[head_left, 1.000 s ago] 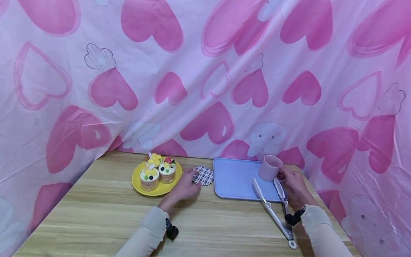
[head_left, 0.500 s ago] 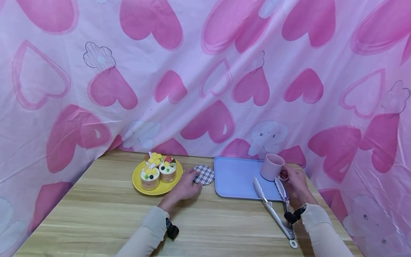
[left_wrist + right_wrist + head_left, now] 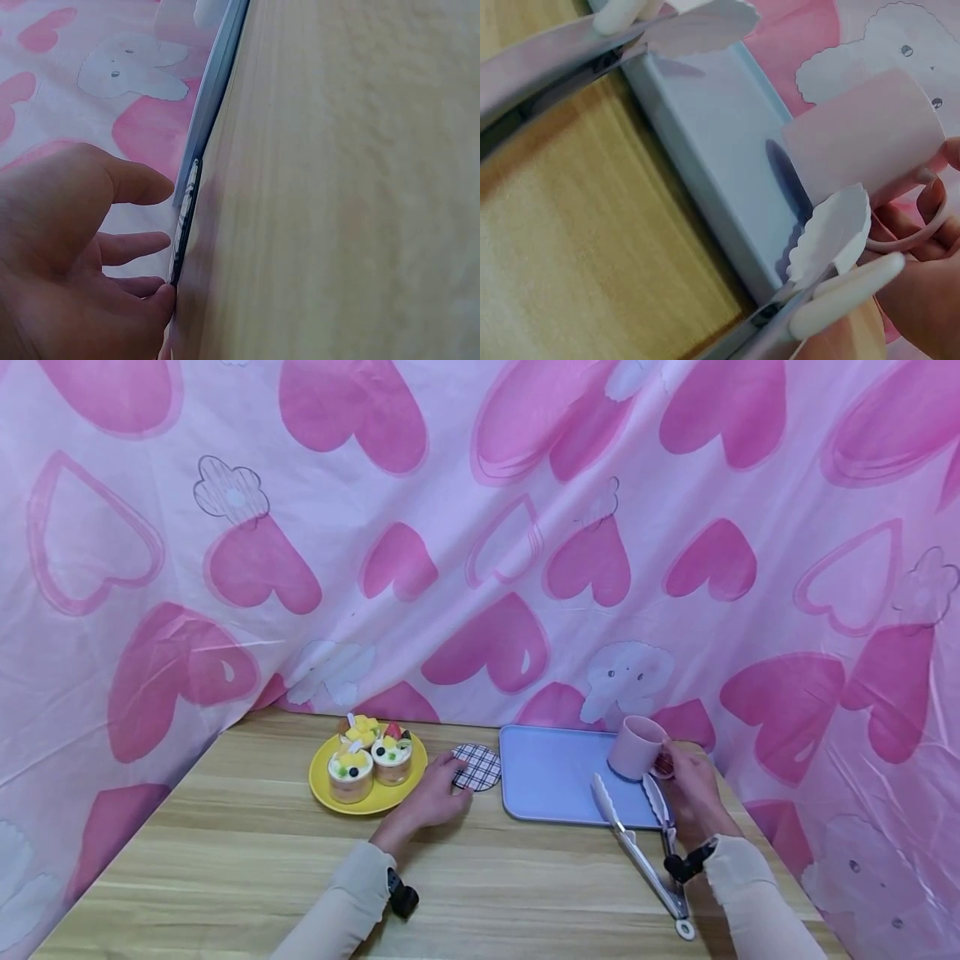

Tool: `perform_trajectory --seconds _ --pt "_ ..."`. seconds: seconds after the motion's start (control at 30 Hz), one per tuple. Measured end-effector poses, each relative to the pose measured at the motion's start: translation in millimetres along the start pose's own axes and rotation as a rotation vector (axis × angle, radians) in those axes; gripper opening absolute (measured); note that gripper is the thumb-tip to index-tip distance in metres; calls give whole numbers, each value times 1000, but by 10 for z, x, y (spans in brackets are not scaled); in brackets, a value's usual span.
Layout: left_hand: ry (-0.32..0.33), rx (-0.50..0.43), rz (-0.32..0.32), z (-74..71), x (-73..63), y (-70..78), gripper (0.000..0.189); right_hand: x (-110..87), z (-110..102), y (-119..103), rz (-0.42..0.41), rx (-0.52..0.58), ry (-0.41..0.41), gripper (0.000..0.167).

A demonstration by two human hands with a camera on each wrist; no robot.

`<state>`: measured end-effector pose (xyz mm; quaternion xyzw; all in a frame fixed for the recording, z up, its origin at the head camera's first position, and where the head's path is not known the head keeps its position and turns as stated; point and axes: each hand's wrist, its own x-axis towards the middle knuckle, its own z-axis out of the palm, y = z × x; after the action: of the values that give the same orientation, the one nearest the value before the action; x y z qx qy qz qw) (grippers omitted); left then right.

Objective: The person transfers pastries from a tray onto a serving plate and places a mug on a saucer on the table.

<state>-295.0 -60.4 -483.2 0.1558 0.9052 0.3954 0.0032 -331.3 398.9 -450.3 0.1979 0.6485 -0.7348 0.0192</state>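
In the head view, my right hand holds a pink mug by its handle, over the right end of a blue tray. A dark shadow shows along the mug's base in the right wrist view, and the base looks slightly raised off the tray. My left hand is at the left edge of a round checked coaster on the table. Its fingers are loosely bent, and one fingertip appears to touch the coaster's edge in the left wrist view.
Metal tongs with pale scalloped tips lie spread, their tips over the tray's front edge, beside my right hand. A yellow plate bearing 3 fruit-topped dessert cups stands left of my left hand. A heart-patterned curtain hangs behind the table.
The mug has risen slightly from the tray, and its base shadow shows more clearly. My left hand stays by the coaster. The view has shifted a little.
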Motion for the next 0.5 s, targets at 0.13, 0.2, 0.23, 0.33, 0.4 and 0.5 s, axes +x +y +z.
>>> perform_trajectory --seconds 0.13,0.2,0.23,0.33,0.4,0.5 --pt "15 -3 37 -9 -19 3 49 -14 20 -39 -52 -72 51 71" --pt "22 -12 52 -14 -31 6 48 -26 30 -60 -91 -118 77 67" --pt "23 -15 58 -17 -36 8 48 -31 34 -70 -114 -139 88 66" --pt "27 -14 66 -18 -45 9 48 -53 50 -101 -152 -151 93 65" --pt "29 -10 67 -17 -47 8 49 -77 69 -124 -164 -160 94 67" --pt "30 -8 66 -15 -53 7 51 -108 116 -156 -157 -105 95 64"
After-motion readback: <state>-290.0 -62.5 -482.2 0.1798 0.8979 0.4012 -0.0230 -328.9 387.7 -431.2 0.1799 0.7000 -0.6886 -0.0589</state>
